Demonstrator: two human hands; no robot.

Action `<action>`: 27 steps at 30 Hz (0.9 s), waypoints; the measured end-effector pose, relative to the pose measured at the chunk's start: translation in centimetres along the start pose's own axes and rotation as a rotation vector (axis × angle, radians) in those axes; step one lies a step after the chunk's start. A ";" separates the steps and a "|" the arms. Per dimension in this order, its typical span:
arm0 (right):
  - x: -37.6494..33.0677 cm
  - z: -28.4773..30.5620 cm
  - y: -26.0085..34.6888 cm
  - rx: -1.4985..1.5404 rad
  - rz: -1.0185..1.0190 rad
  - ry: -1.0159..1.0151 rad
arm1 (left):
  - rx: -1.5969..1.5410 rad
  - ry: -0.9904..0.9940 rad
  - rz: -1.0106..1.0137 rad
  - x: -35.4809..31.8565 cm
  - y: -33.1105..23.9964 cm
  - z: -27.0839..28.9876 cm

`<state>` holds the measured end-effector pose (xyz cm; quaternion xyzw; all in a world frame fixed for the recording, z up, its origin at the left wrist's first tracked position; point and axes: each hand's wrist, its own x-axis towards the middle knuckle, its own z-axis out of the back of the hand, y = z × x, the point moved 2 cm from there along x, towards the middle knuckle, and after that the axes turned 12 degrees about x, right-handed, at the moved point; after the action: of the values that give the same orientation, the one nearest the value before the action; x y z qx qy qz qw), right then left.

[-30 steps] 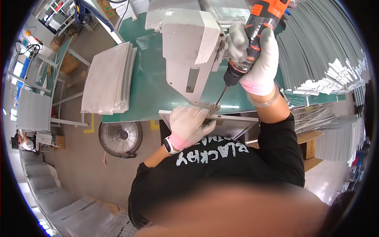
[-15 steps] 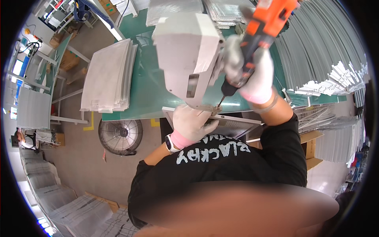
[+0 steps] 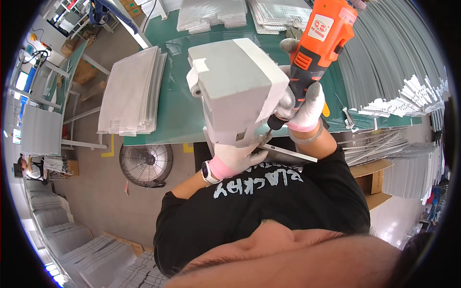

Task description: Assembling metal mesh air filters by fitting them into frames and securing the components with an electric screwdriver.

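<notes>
Green desk (image 3: 182,115) edge, workshop floor below: left hand (image 3: 235,158), fingers pressed flat, pins a thin metal strip (image 3: 288,154) steady at the near edge while the right hand (image 3: 302,108), fingers wrapped tight, drives the orange drill (image 3: 319,38) from 1 o'clock.

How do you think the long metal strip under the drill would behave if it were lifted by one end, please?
The metal strip looks thin and long, so it would probably flex and sag. It overhangs the green table edge, pinned only by the left hand, so it could tip off. Its bare surface may be slippery.
</notes>
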<state>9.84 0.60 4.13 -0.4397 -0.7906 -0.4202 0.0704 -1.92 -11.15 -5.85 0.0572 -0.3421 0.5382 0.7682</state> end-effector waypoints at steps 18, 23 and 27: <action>6.8 0.0 8.4 0.100 0.340 -0.218 | 0.249 0.070 0.058 2.4 2.4 0.5; 8.4 -1.2 12.5 -0.026 0.384 -0.225 | 0.294 0.039 0.195 6.4 9.2 -0.8; 9.1 -0.1 15.4 0.119 0.223 0.075 | 0.362 -0.114 0.156 11.1 15.3 -3.0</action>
<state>15.93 10.32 17.85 -0.5037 -0.7572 -0.3784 0.1723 -11.71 5.29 -5.85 0.1980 -0.2861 0.6447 0.6806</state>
